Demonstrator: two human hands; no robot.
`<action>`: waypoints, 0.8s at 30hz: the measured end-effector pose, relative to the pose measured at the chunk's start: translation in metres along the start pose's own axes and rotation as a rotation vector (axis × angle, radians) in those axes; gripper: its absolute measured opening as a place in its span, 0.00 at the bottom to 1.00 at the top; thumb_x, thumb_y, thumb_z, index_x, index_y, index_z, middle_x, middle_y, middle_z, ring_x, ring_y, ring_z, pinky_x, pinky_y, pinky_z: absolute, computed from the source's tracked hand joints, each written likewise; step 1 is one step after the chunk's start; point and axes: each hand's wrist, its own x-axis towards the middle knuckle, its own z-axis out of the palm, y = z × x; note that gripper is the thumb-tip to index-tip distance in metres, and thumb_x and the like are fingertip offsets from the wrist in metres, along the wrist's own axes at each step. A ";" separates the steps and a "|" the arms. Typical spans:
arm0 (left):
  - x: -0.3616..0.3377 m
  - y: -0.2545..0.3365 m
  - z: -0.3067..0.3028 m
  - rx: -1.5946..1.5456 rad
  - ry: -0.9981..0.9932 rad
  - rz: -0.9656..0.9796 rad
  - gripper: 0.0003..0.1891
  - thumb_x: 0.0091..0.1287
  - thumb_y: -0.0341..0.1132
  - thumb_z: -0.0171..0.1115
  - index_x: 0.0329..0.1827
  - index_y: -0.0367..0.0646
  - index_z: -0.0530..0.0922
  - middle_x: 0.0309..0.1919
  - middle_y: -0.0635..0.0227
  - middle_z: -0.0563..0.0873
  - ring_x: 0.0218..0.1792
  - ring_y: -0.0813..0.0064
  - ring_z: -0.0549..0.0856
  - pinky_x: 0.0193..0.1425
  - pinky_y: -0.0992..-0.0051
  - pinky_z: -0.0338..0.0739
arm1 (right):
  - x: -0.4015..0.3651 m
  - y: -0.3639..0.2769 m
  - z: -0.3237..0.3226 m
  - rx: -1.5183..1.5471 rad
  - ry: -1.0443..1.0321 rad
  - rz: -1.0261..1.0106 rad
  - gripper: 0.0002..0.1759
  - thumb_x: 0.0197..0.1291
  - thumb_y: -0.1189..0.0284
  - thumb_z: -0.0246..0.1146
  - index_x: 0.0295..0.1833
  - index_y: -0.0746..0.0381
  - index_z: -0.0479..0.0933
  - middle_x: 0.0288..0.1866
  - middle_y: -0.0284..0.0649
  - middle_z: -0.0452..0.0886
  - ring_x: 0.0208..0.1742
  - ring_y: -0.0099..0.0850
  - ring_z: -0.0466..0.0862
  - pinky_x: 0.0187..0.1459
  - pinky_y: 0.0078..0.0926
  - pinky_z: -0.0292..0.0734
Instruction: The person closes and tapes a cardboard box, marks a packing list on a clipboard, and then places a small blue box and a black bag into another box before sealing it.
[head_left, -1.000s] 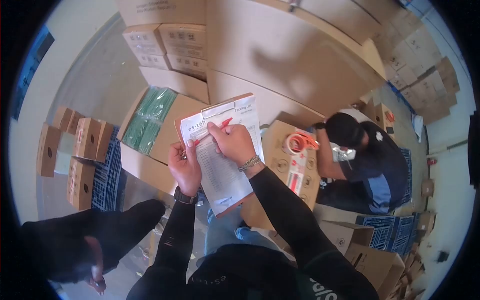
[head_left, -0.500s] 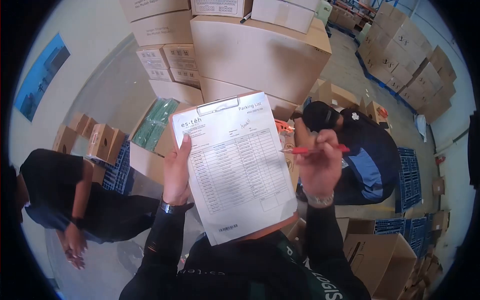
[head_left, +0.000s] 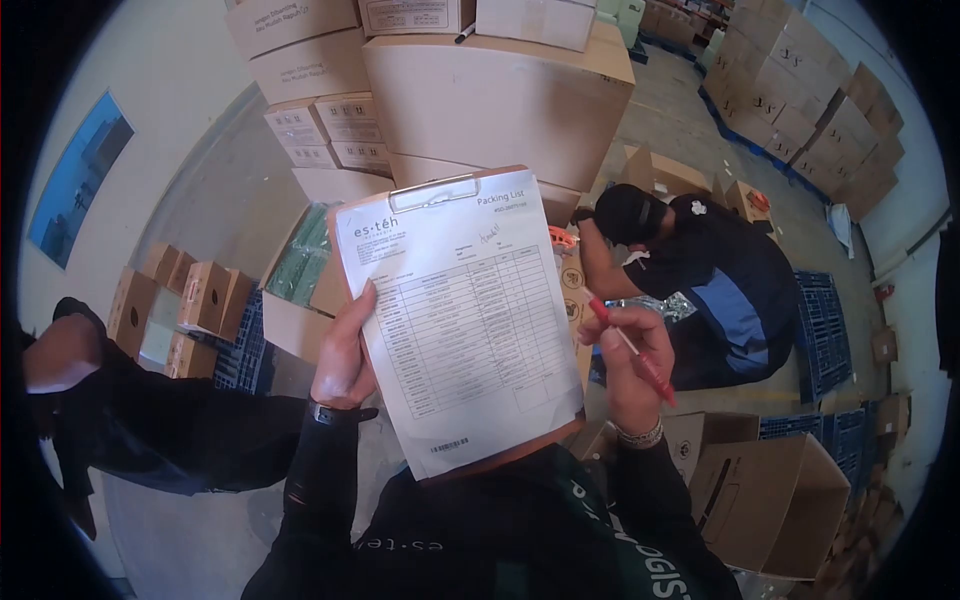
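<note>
My left hand point(head_left: 345, 352) grips the left edge of a brown clipboard point(head_left: 512, 176), its thumb lying on the paper. A metal clip point(head_left: 434, 194) at the top holds a white packing list point(head_left: 465, 330) with a printed table and a handwritten mark. To the right of the clipboard, my right hand point(head_left: 632, 365) holds a red pen point(head_left: 650, 372) between its fingers. The pen slants from upper left to lower right and is apart from the sheet.
A large carton point(head_left: 500, 100) stands ahead. One co-worker point(head_left: 725, 290) bends over a box at right; another person point(head_left: 190, 430) is at left. Green packs point(head_left: 302, 260) fill an open carton. An open box point(head_left: 770, 500) stands lower right, near blue pallets point(head_left: 825, 320).
My right hand has turned, and the pen has swung from nearly level to a steep slant, away from the sheet's edge. The person at left has shifted, their hands no longer showing.
</note>
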 end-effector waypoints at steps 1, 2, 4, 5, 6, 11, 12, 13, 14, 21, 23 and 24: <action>-0.001 0.001 0.001 0.006 0.016 0.003 0.30 0.83 0.44 0.51 0.80 0.33 0.60 0.73 0.50 0.75 0.71 0.59 0.78 0.74 0.61 0.75 | -0.001 0.000 0.002 -0.019 0.050 0.044 0.14 0.77 0.72 0.59 0.61 0.69 0.74 0.55 0.47 0.85 0.55 0.32 0.86 0.57 0.33 0.82; -0.002 0.000 0.002 0.013 0.031 0.006 0.30 0.83 0.44 0.50 0.79 0.32 0.61 0.72 0.50 0.75 0.70 0.59 0.78 0.73 0.62 0.75 | -0.004 0.000 0.002 -0.037 0.100 0.087 0.15 0.78 0.71 0.58 0.62 0.69 0.74 0.57 0.47 0.85 0.56 0.32 0.85 0.57 0.33 0.82; -0.003 -0.006 0.001 0.005 0.041 0.018 0.29 0.84 0.45 0.49 0.79 0.33 0.62 0.71 0.50 0.76 0.69 0.60 0.79 0.72 0.63 0.76 | -0.009 -0.002 0.005 -0.057 0.184 0.270 0.17 0.80 0.68 0.56 0.64 0.69 0.75 0.57 0.45 0.84 0.57 0.30 0.84 0.58 0.31 0.80; -0.002 -0.007 -0.001 -0.013 0.038 0.027 0.29 0.84 0.45 0.49 0.78 0.33 0.62 0.71 0.50 0.77 0.68 0.61 0.80 0.71 0.63 0.77 | -0.009 -0.003 0.006 -0.069 0.223 0.361 0.18 0.81 0.67 0.54 0.64 0.69 0.75 0.58 0.44 0.84 0.57 0.28 0.83 0.59 0.30 0.79; -0.002 -0.008 -0.002 -0.030 0.036 0.035 0.29 0.84 0.45 0.49 0.78 0.33 0.63 0.70 0.50 0.77 0.67 0.61 0.81 0.71 0.64 0.77 | -0.015 0.006 0.002 -0.021 0.158 0.413 0.19 0.81 0.65 0.53 0.64 0.69 0.76 0.58 0.43 0.84 0.57 0.27 0.83 0.60 0.29 0.77; -0.001 -0.005 0.000 0.007 0.033 0.027 0.28 0.82 0.44 0.51 0.77 0.33 0.64 0.68 0.51 0.79 0.65 0.61 0.82 0.69 0.64 0.79 | -0.034 0.031 -0.005 0.041 -0.063 0.536 0.22 0.83 0.62 0.48 0.63 0.69 0.76 0.57 0.39 0.83 0.58 0.25 0.80 0.63 0.24 0.72; 0.001 -0.005 -0.004 -0.010 0.008 0.010 0.28 0.82 0.42 0.53 0.77 0.33 0.64 0.68 0.51 0.79 0.65 0.61 0.82 0.69 0.64 0.79 | -0.034 0.028 -0.002 0.025 -0.035 0.515 0.22 0.83 0.62 0.48 0.62 0.69 0.77 0.56 0.39 0.83 0.57 0.25 0.80 0.63 0.25 0.72; -0.003 -0.006 -0.008 0.056 -0.012 -0.011 0.28 0.80 0.38 0.55 0.77 0.32 0.63 0.68 0.50 0.79 0.66 0.61 0.82 0.69 0.63 0.79 | -0.031 0.023 0.003 0.007 -0.007 0.496 0.22 0.83 0.62 0.48 0.62 0.70 0.78 0.55 0.38 0.83 0.56 0.25 0.80 0.62 0.25 0.72; -0.011 -0.009 -0.013 0.122 -0.033 -0.033 0.28 0.78 0.34 0.57 0.77 0.31 0.63 0.69 0.49 0.78 0.67 0.61 0.82 0.69 0.63 0.79 | -0.032 0.021 0.006 -0.013 0.023 0.477 0.22 0.83 0.62 0.48 0.61 0.70 0.78 0.54 0.38 0.84 0.55 0.25 0.80 0.62 0.26 0.71; -0.024 -0.023 -0.021 0.221 -0.088 -0.199 0.33 0.69 0.20 0.61 0.77 0.34 0.62 0.69 0.48 0.79 0.66 0.58 0.83 0.69 0.59 0.81 | -0.031 0.020 0.002 0.009 0.330 0.310 0.20 0.82 0.63 0.49 0.58 0.71 0.76 0.45 0.40 0.84 0.45 0.25 0.81 0.55 0.27 0.76; -0.025 -0.026 -0.021 0.204 -0.079 -0.181 0.33 0.69 0.20 0.61 0.78 0.34 0.61 0.68 0.48 0.79 0.66 0.57 0.83 0.69 0.58 0.81 | -0.029 0.028 -0.017 -0.027 0.309 0.085 0.19 0.81 0.64 0.50 0.56 0.71 0.76 0.42 0.41 0.83 0.42 0.25 0.81 0.51 0.28 0.77; -0.025 -0.028 -0.020 0.197 -0.072 -0.176 0.33 0.69 0.20 0.61 0.78 0.34 0.61 0.68 0.49 0.79 0.66 0.57 0.83 0.69 0.58 0.81 | -0.027 0.024 -0.020 -0.053 0.236 -0.059 0.16 0.79 0.65 0.53 0.51 0.70 0.76 0.39 0.40 0.82 0.39 0.26 0.81 0.48 0.29 0.78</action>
